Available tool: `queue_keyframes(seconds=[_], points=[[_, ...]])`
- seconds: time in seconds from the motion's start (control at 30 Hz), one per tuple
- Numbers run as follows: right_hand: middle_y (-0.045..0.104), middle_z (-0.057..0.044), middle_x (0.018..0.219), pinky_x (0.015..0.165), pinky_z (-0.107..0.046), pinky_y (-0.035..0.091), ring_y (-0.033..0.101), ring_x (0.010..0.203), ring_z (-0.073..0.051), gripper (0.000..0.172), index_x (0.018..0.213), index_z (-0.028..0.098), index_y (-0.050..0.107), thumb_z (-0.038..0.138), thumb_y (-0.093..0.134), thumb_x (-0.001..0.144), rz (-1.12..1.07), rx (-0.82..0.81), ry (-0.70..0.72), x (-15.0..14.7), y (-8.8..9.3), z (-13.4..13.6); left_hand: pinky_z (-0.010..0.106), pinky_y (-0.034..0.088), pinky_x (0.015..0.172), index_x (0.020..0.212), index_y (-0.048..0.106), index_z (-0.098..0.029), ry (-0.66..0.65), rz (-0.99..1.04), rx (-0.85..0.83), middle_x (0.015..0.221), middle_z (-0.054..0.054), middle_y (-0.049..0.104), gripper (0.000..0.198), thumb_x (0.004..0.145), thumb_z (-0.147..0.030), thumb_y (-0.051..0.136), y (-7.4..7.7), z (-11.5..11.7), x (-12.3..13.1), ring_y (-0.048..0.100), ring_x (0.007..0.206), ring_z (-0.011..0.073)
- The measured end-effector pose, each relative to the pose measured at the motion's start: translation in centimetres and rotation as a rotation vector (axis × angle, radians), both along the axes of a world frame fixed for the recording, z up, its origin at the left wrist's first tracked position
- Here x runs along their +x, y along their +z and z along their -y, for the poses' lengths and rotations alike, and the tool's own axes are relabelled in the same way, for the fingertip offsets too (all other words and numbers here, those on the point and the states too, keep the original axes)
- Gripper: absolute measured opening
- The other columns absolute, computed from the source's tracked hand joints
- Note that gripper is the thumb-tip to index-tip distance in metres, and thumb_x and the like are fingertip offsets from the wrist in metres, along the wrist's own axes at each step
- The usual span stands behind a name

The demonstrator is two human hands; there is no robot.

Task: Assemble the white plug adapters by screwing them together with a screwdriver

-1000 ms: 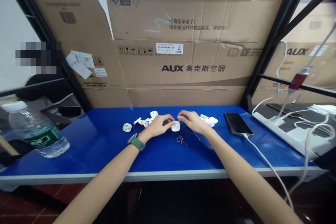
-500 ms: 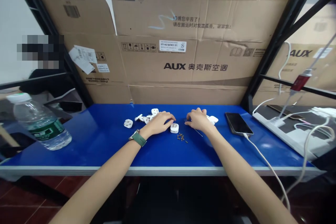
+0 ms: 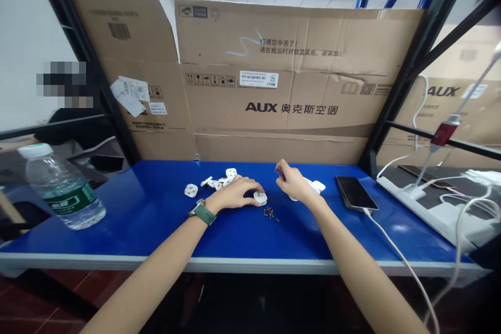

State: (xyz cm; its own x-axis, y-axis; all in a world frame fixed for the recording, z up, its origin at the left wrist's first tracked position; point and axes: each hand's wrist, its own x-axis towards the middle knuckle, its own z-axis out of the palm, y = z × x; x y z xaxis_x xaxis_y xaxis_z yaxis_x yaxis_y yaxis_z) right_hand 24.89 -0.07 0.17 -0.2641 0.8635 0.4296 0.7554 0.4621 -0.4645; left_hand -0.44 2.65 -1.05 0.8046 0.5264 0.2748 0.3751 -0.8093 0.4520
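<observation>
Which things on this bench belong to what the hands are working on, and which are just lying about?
In use:
left hand, gripping the white plug
right hand, raised beside it
small screws
loose plug parts

Lying about:
phone
water bottle
power strip
cardboard boxes

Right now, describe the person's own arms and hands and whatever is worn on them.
Both forearms are bare, with no sleeves in view. The left hand and right hand wear no gloves. A watch with a dark green strap and silvery case sits on the left wrist. The right wrist is bare. Rings are too small to tell.
</observation>
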Motion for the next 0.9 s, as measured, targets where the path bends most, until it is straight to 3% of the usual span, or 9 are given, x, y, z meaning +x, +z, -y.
queue_keyframes(seconds=[0.1, 0.2, 0.37, 0.53, 0.7, 0.9], points=[[0.074, -0.002, 0.085, 0.07, -0.027, 0.044, 0.065, 0.076, -0.019, 0.021, 0.097, 0.022, 0.07, 0.015, 0.058, 0.082, 0.153, -0.127, 0.233, 0.15, 0.55, 0.72, 0.036, 0.033, 0.102, 0.122, 0.071, -0.029, 0.019, -0.019, 0.017, 0.12, 0.006, 0.071, 0.049, 0.078, -0.048, 0.082, -0.13, -0.31, -0.39, 0.061, 0.113, 0.0285], [0.078, -0.001, 0.086, 0.072, -0.027, 0.045, 0.069, 0.079, -0.019, 0.007, 0.083, 0.024, 0.077, 0.024, 0.071, 0.082, 0.256, -0.254, 0.36, 0.03, 0.73, 1.17, 0.037, 0.032, 0.105, 0.136, 0.063, -0.032, -0.009, 0.01, 0.015, 0.134, 0.007, 0.067, 0.055, 0.084, -0.043, 0.077, -0.48, -0.45, -0.78, 0.057, 0.124, 0.0294], [0.081, 0.0, 0.09, 0.076, -0.028, 0.05, 0.074, 0.086, -0.021, 0.011, 0.088, 0.028, 0.082, 0.025, 0.08, 0.077, 0.226, -0.392, 0.37, -0.36, 0.23, 0.89, 0.037, 0.032, 0.105, 0.134, 0.066, -0.031, -0.03, 0.006, -0.009, 0.132, 0.007, 0.069, 0.044, 0.091, -0.04, 0.07, -1.01, -0.77, -0.56, 0.058, 0.123, 0.0279], [0.081, -0.001, 0.09, 0.076, -0.028, 0.051, 0.074, 0.085, -0.021, 0.01, 0.087, 0.026, 0.082, 0.022, 0.076, 0.08, 0.218, -0.389, 0.388, -0.5, -0.04, 0.73, 0.037, 0.032, 0.101, 0.117, 0.073, -0.027, 0.01, 0.02, 0.007, 0.114, 0.007, 0.074, 0.036, 0.089, -0.048, 0.072, -0.75, -0.85, -0.12, 0.061, 0.107, 0.0263], [0.08, -0.002, 0.086, 0.073, -0.027, 0.05, 0.072, 0.08, -0.021, 0.006, 0.085, 0.024, 0.08, 0.025, 0.075, 0.082, 0.278, -0.351, 0.347, -0.62, -0.05, 0.95, 0.036, 0.033, 0.098, 0.121, 0.07, -0.026, 0.054, -0.022, 0.042, 0.113, 0.006, 0.072, 0.054, 0.079, -0.059, 0.079, -0.45, -0.48, -0.19, 0.061, 0.105, 0.027], [0.08, -0.003, 0.088, 0.071, -0.028, 0.049, 0.072, 0.078, -0.021, 0.007, 0.084, 0.024, 0.079, 0.027, 0.072, 0.084, 0.305, -0.32, 0.37, -0.71, -0.18, 0.94, 0.037, 0.031, 0.098, 0.115, 0.073, -0.025, 0.048, -0.041, 0.056, 0.112, 0.007, 0.073, 0.039, 0.091, -0.054, 0.067, -0.51, -0.3, -0.11, 0.061, 0.105, 0.0266]])
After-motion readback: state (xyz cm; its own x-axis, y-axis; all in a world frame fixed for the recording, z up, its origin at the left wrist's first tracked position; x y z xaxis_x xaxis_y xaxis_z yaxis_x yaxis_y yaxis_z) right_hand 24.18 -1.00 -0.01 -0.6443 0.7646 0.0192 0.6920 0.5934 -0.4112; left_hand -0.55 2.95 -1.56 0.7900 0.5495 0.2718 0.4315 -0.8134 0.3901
